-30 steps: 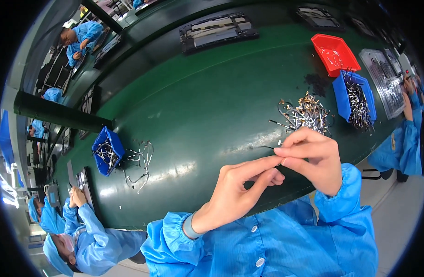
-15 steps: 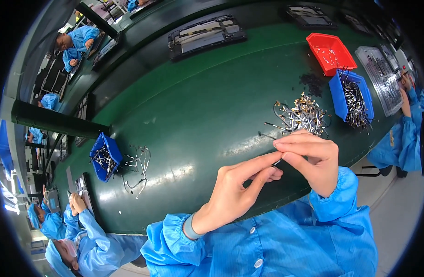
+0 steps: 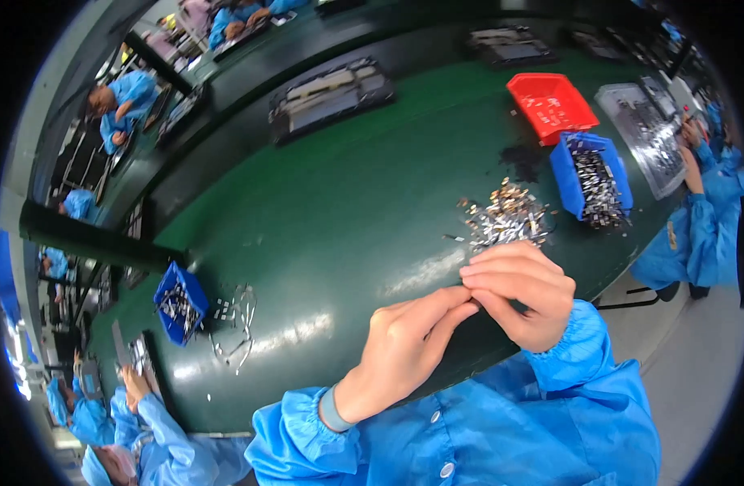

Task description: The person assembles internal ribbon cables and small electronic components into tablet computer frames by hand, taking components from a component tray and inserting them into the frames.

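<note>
My left hand [image 3: 404, 348] and my right hand [image 3: 522, 292] meet fingertip to fingertip just above the near edge of the green table [image 3: 340, 202]. They pinch something very small between them; it is hidden by the fingers, so I cannot tell what it is. Both arms are in blue sleeves. A pile of small silvery metal parts [image 3: 505, 219] lies on the table just beyond my right hand.
A blue bin of metal parts [image 3: 590, 174] and a red bin [image 3: 550, 101] stand at the right. Another blue bin [image 3: 178, 301] with loose wire pieces [image 3: 236, 324] sits at the left. Dark trays [image 3: 331, 89] lie at the back. People in blue work all around.
My hands have stayed pinched together and have drawn slightly closer to the table's near edge. The thin piece that stuck out to the left of my fingers no longer shows.
</note>
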Demonstrator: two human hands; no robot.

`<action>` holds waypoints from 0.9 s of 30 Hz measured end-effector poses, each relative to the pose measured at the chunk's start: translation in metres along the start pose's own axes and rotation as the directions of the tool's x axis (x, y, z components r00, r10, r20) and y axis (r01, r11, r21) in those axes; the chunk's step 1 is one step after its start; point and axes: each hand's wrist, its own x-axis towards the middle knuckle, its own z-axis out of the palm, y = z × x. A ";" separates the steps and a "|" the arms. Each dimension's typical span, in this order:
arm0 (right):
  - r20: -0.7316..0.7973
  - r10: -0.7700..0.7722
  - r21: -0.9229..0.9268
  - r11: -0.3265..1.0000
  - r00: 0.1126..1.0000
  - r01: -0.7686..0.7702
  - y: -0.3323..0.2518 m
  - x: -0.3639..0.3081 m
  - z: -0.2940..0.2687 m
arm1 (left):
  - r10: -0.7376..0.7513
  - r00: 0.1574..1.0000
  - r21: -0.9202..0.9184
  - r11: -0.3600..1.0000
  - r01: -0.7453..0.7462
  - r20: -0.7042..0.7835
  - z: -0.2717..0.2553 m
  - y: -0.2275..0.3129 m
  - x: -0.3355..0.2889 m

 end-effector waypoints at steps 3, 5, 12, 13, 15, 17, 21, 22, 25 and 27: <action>-0.127 0.324 0.051 0.946 0.937 -0.320 0.025 0.037 -0.012 | 0.157 0.987 0.182 0.971 -0.157 0.017 -0.027 -0.007 0.029; -0.178 0.400 -0.171 0.887 0.899 -0.429 0.090 0.072 -0.057 | 0.008 0.999 0.079 0.997 -0.004 -0.053 -0.059 -0.027 0.074; -0.166 0.620 -0.830 0.331 0.766 -0.448 0.252 0.105 -0.109 | -0.195 0.796 -0.161 0.979 0.123 -0.574 -0.215 -0.167 0.146; -0.244 0.602 -0.822 0.288 0.761 -0.491 0.250 0.108 -0.107 | -0.238 0.753 -0.166 0.971 0.172 -0.613 -0.224 -0.189 0.150; -0.291 0.642 -0.849 0.167 0.709 -0.500 0.271 0.115 -0.103 | -0.189 0.747 -0.209 0.976 0.068 -0.638 -0.226 -0.237 0.161; -0.188 0.575 -0.920 0.181 0.797 -0.348 0.257 0.131 -0.095 | -0.204 0.757 -0.190 0.976 0.107 -0.620 -0.231 -0.251 0.170; 0.062 0.466 -0.826 0.521 0.883 -0.216 0.236 0.185 -0.007 | -0.260 0.790 -0.094 0.963 0.251 -0.555 -0.240 -0.258 0.185; 0.133 0.467 -0.742 0.631 0.874 -0.224 0.213 0.200 0.027 | -0.260 0.828 -0.131 0.966 0.225 -0.497 -0.247 -0.272 0.186; 0.337 0.222 -0.366 0.926 0.915 -0.090 0.210 0.212 0.082 | -0.308 0.863 -0.217 0.947 0.237 -0.401 -0.234 -0.256 0.205; 0.350 0.294 -0.346 0.923 0.889 -0.169 0.236 0.211 0.109 | -0.275 0.863 -0.095 0.961 0.259 -0.423 -0.217 -0.249 0.224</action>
